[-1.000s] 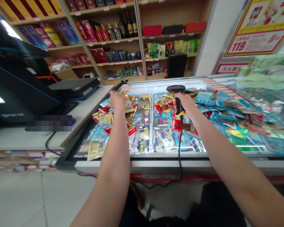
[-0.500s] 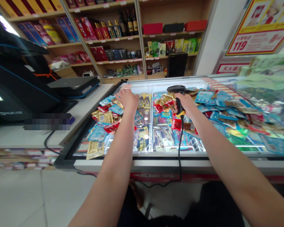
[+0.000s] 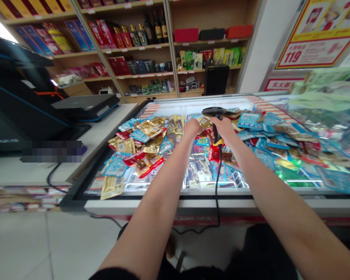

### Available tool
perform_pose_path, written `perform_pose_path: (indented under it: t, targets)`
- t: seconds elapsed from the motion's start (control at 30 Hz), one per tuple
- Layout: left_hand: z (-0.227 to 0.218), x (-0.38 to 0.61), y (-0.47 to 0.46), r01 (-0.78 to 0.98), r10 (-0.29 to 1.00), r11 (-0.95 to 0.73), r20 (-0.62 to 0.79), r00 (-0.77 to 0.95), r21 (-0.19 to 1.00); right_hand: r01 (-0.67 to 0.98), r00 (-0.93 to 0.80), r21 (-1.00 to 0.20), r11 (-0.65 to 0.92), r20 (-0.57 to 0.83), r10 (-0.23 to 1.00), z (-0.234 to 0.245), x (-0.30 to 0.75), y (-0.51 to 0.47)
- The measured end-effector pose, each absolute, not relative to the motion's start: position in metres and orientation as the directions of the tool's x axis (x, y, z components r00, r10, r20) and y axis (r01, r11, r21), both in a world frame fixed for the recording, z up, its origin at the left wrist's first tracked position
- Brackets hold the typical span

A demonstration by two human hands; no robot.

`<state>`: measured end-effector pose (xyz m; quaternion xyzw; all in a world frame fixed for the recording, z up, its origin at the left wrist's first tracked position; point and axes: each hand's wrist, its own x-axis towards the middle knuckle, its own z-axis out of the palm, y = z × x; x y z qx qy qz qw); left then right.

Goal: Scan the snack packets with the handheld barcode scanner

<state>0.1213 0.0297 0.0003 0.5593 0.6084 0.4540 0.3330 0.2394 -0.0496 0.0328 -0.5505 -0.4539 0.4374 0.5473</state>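
My right hand [image 3: 223, 126] is wrapped around the grip of a black-and-yellow barcode scanner [image 3: 217, 134], its head above the packets and its black cable hanging down the freezer front. Just left of it, my left hand [image 3: 192, 127] is closed with curled fingers at a gold snack packet [image 3: 204, 122]; the fingertips are partly hidden. A pile of gold, blue and red snack packets [image 3: 150, 128] lies left of my left arm, on the glass top of a chest freezer [image 3: 163, 204]. To the right of my right hand is a larger heap of blue packets [image 3: 252, 120].
A checkout counter [image 3: 105, 134] with a dark flat scale [image 3: 86, 107] and a black terminal [image 3: 6, 116] stands at the left. Wooden shelves [image 3: 140, 46] with boxes, bottles and bags line the back. Loose green plastic bags [image 3: 323, 93] lie at the right.
My left hand has moved right, from over the left pile to the packets beside the scanner, and its spread fingers have closed. The right hand keeps the scanner in nearly the same place.
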Motion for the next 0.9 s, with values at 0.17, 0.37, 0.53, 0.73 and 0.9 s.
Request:
perform_pose_path:
  t: [0.17, 0.37, 0.53, 0.73, 0.9]
  targets:
    - [0.003, 0.119, 0.030, 0.488, 0.972, -0.106, 0.193, -0.133, 0.867, 0.009, 0.221, -0.999, 0.036, 0.037, 0.975, 0.033, 0.239, -0.048]
    - [0.012, 0.086, 0.042, 0.259, 0.919, -0.148, 0.229, -0.320, 0.955, -0.030, 0.224, -0.992, 0.124, 0.114, 0.968, 0.036, 0.240, -0.050]
    - [0.009, 0.054, 0.036, 0.225, 0.905, -0.173, 0.245, -0.348, 0.959, -0.025, 0.135, -0.990, 0.137, 0.132, 0.982, 0.038, 0.234, -0.056]
    - [0.006, 0.042, 0.028, 0.153, 0.910, -0.143, 0.191, -0.369, 0.978, 0.036, 0.049, -0.997, 0.065, 0.067, 0.997, 0.038, 0.229, -0.062]
    - [0.007, 0.044, 0.027, 0.116, 0.908, -0.149, 0.183, -0.378, 0.982, 0.058, 0.011, -0.997, 0.043, 0.043, 0.999, 0.036, 0.230, -0.061]
